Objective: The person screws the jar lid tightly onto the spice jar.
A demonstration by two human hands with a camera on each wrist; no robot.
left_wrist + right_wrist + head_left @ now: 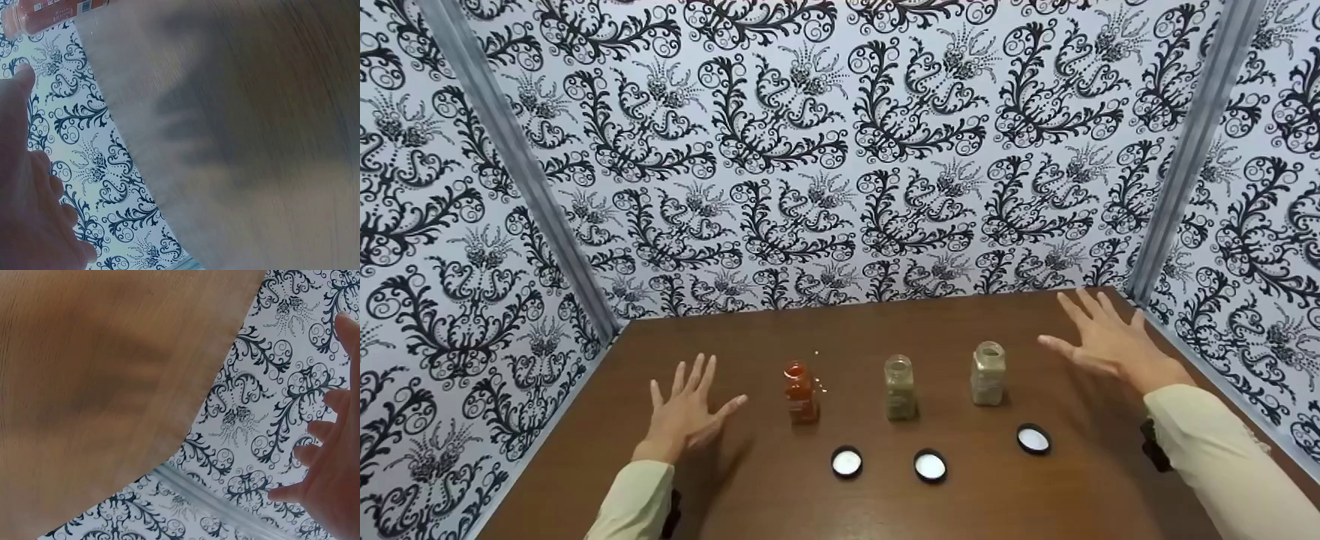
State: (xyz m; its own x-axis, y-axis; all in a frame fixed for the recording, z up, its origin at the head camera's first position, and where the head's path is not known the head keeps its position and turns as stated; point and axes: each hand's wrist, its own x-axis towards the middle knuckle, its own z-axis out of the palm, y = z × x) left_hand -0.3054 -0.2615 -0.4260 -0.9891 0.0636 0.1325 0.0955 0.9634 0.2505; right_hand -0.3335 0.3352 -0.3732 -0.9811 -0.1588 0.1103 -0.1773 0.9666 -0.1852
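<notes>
My left hand [684,412] is spread with fingers apart above the table's left side, holding nothing. Nearest to it stands an uncapped glass jar of red spice [801,394], which also shows at the top of the left wrist view as a red jar [50,12]. My right hand [1110,346] is likewise spread and holds nothing, over the table's right side. Left of it is an open jar of pale greenish-grey spice [988,375]. Between the two outer jars stands an open jar of green spice [899,390].
Three black-rimmed lids lie white side up before the jars: a left lid [847,463], a middle lid [931,466] and a right lid [1033,439]. Pale crumbs [821,388] lie beside the red jar. Patterned walls [810,187] border the brown table [877,510].
</notes>
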